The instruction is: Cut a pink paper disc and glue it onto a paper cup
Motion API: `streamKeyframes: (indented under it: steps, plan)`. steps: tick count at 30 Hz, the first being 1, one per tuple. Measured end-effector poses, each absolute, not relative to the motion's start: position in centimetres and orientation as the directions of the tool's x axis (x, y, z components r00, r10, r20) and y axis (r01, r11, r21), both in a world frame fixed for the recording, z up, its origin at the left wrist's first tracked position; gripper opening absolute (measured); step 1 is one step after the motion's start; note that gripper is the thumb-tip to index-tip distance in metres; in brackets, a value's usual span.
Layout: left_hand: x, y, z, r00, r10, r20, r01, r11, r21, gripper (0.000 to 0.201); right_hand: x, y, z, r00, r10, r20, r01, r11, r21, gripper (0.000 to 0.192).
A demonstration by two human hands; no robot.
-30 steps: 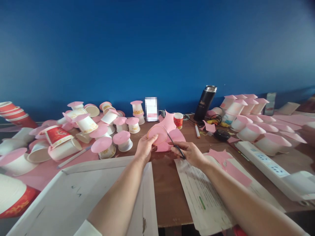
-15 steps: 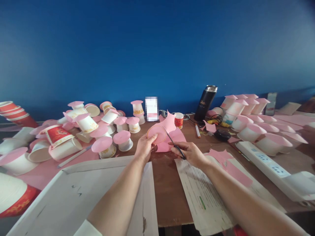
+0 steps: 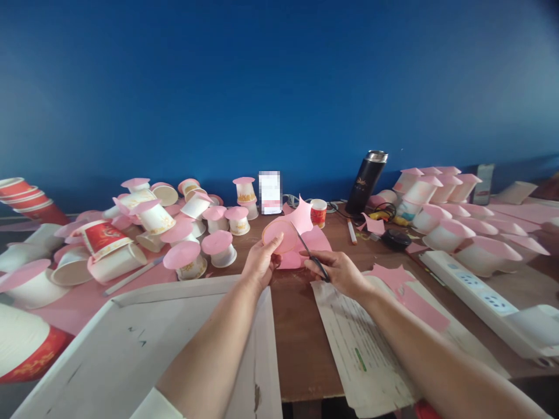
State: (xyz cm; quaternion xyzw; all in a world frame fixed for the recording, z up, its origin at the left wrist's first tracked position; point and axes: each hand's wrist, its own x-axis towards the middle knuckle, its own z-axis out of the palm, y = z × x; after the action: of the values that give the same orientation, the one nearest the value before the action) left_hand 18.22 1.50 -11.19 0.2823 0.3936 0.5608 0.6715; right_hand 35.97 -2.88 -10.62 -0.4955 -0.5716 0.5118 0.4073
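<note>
My left hand pinches a piece of pink paper with a round outline, its thumb lying on top. A pair of scissors with dark handles is gripped in my right hand. The blades point up and away, at the right edge of the round paper. Behind the cut, a pointed part of pink paper stands up. Another pink sheet lies on the table beneath my hands.
Paper cups with pink tops crowd the left, and more cups stand at right. A black thermos, a red cup, a marker and a phone stand behind. A power strip and pink scraps lie right.
The round paper has turned slightly in my left hand, and the fingers below it now show more. My right hand stays nearly in place with the scissors.
</note>
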Motion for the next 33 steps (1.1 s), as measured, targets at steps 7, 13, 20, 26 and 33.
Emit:
streamKeyframes:
  steps: [7,13,20,26,33]
  plan:
    - [18.5,1.4,-11.6,0.142,0.962,-0.233,-0.553,0.273,0.788,0.044,36.1,-2.8,-11.1,-0.19,0.981,-0.027,0.17,0.006,-0.985,0.062]
    - [18.3,1.6,-11.6,0.063,0.972,-0.229,-0.463,0.231,0.856,0.044,36.2,-2.7,-11.8,-0.209,0.978,-0.028,0.155,0.005,-0.988,0.062]
    - [18.2,1.3,-11.4,0.097,0.979,-0.18,-0.302,0.201,0.932,0.043,35.8,-3.1,-10.9,-0.152,0.987,-0.051,0.088,-0.038,-0.995,0.066]
    - [18.3,1.0,-11.2,0.128,0.975,-0.181,-0.273,0.21,0.939,0.041,35.8,-3.4,-10.0,-0.15,0.988,-0.038,0.099,-0.023,-0.995,0.064]
    - [18.2,1.1,-11.2,0.143,0.976,-0.163,-0.311,0.201,0.929,0.038,35.8,-3.3,-10.1,-0.151,0.988,-0.036,0.093,-0.022,-0.995,0.064]
